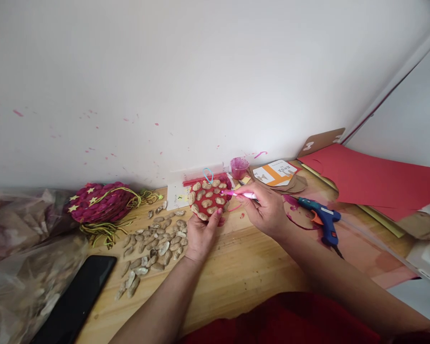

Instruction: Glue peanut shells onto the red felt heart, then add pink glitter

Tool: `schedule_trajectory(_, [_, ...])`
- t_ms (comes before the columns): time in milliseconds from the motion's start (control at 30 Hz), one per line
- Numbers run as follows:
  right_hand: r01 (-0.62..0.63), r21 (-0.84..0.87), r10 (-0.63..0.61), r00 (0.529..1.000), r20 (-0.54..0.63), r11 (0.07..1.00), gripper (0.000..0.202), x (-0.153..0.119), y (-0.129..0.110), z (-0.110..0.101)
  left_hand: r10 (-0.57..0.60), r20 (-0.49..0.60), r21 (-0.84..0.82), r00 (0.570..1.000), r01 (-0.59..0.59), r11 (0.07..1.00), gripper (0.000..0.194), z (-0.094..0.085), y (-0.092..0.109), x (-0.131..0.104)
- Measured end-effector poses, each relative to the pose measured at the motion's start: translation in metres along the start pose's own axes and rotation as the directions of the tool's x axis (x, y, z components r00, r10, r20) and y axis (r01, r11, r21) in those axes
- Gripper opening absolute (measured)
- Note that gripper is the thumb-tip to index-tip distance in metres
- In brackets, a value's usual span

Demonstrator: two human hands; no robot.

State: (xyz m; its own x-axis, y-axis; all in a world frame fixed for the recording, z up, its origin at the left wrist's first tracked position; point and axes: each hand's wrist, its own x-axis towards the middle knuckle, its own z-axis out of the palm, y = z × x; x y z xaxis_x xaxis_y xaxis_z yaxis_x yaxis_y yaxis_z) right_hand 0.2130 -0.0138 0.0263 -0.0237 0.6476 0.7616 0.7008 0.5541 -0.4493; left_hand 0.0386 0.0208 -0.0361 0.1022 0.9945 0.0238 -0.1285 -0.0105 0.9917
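Two hands work over the table [236, 272], with a dark phone [75, 298] lying nearest at the left edge. Beyond it, loose peanut shells [154, 246] are scattered beside the left hand [200, 236], which grips the lower edge of a red heart [209, 197] already studded with shells, tilted up off the table. The right hand [267, 210] is closed around a pink brush [238, 194], its tip touching the heart's right side. This looks like the painting step; the next stroke needs a steady tip. Farther right lies a blue glue gun [322, 220], and a paint cup [239, 167] stands by the wall.
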Motion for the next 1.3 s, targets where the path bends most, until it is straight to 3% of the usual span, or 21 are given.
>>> schedule_trajectory(1300, [0.081,0.026,-0.083,0.993,0.084,0.996,0.008,0.0007,0.0033,0.0001,-0.034,-0.005,-0.118,0.999,0.033,0.993,0.038,-0.0019,-0.0055,0.0041])
